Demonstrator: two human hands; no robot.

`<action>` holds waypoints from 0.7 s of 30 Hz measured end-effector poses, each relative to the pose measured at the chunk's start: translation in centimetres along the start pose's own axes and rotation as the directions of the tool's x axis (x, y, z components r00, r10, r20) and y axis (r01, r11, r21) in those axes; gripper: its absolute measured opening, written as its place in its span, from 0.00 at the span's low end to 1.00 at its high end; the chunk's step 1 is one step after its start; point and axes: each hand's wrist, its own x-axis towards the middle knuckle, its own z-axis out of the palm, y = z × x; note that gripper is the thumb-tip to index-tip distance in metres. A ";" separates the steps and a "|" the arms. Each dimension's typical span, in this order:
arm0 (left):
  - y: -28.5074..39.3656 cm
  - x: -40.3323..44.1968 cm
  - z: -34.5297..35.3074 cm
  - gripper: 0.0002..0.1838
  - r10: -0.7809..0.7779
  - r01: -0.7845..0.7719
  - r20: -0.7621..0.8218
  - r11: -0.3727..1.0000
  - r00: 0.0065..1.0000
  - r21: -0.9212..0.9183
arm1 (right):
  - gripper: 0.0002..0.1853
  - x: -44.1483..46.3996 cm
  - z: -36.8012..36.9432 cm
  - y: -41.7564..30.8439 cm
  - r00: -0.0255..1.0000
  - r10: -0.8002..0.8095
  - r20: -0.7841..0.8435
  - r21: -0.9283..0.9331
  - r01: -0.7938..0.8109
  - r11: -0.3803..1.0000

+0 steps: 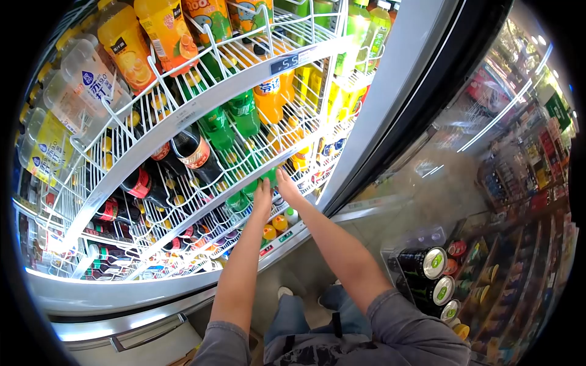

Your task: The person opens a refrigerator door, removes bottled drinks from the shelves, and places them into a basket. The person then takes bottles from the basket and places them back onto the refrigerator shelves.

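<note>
Both my hands reach to the front edge of a white wire shelf (201,213) inside a drinks fridge. Between them is a green plastic soda bottle (270,177), only partly visible. My left hand (262,194) grips its left side, and my right hand (285,185) presses against its right side. More green soda bottles (215,127) stand just behind and to the left on the shelf. An orange soda bottle (268,100) is farther back. Dark cola bottles (194,149) stand to the left of the green ones.
Above, a shelf carries orange juice bottles (168,33) and a price tag (287,62). Clear water bottles (91,79) line the far left. The fridge's glass door (403,177) stands open on the right, near black cans (427,262) in a rack. Orange-capped bottles (279,223) sit below my hands.
</note>
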 end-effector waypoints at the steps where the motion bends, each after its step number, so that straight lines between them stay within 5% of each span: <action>1: -0.2 0.5 -0.2 0.28 -0.001 0.001 0.000 1.000 1.000 -0.001 | 0.30 -0.1 0.0 -0.4 0.999 0.033 0.014 -0.026 -0.032 0.999; 3: -0.1 1.1 -0.5 0.28 -0.201 0.201 0.007 0.979 0.980 -0.023 | 0.32 0.2 -0.4 -0.5 0.995 0.071 0.071 -0.039 -0.069 0.997; 6: 1.0 -1.1 0.1 0.29 -0.259 0.256 -0.021 0.964 0.966 -0.077 | 0.35 -1.2 -0.7 -1.9 0.993 0.120 0.013 0.048 -0.120 0.992; 7: 0.5 -1.2 -0.7 0.34 -0.262 0.265 0.048 0.961 0.964 -0.076 | 0.31 -1.8 -1.6 -2.8 0.957 0.282 0.070 0.144 -0.289 0.946; 10: -0.3 -2.6 -1.9 0.37 -0.255 0.256 0.031 0.966 0.967 -0.047 | 0.31 -3.4 -1.9 -1.1 0.993 0.083 -0.089 0.365 -0.045 0.930; 13: 1.7 -7.9 -1.8 0.34 -0.183 0.185 -0.027 0.976 0.983 0.115 | 0.26 -7.4 -2.4 -1.7 0.977 0.081 -0.196 0.522 0.035 0.852; 16: 2.2 -13.7 -2.1 0.25 0.060 -0.022 -0.155 0.972 0.986 0.236 | 0.26 -11.9 -2.5 -1.1 0.972 0.157 -0.176 0.639 -0.008 0.769; 21: 5.6 -21.6 -4.2 0.23 -0.043 0.067 -0.195 0.991 0.980 0.119 | 0.27 -20.6 -1.4 -2.9 0.972 0.186 -0.143 0.574 -0.072 0.816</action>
